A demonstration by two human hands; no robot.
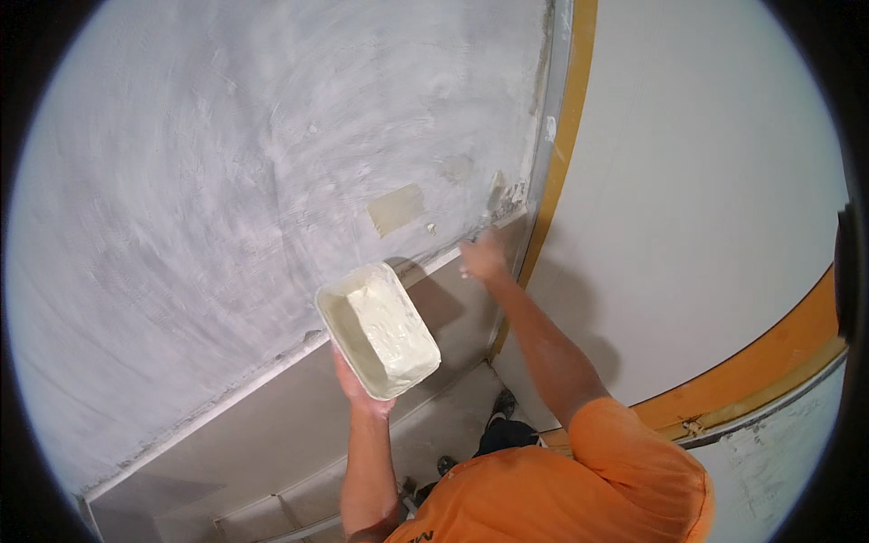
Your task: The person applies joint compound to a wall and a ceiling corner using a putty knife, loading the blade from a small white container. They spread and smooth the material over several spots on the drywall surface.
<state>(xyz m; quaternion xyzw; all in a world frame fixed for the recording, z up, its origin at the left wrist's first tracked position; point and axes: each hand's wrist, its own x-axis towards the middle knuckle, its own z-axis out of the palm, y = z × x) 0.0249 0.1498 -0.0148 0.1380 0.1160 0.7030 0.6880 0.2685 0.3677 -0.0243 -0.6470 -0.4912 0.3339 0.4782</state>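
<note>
Holding steady from below, my left hand (362,387) cups the near end of a white rectangular plastic trough (377,330) loaded with pale cream filler; its fingers are closed around the underside, so the grip is firm. The trough's long axis runs away from that hand, up and to the left toward the grey, swirl-marked plastered wall (226,181). My right hand (482,258) is stretched further out, up and to the right of the trough, pressed against or just at the wall near the grey metal corner strip (546,154). It is blurred, and I cannot tell how far its fingers are curled or whether it holds a tool. Just above and left of the right hand sits a small tan rectangular patch (396,209) on the plaster, with rough, unfinished filler beside the corner strip above the hand. The trough lies between the two hands, touching only the left, and well within reach of the right, which is the nearer one to the bare patch. To the right of that hand an orange band (568,127) runs along the smooth white panel (706,181). My orange sleeve (634,452) fills the lower edge.
</note>
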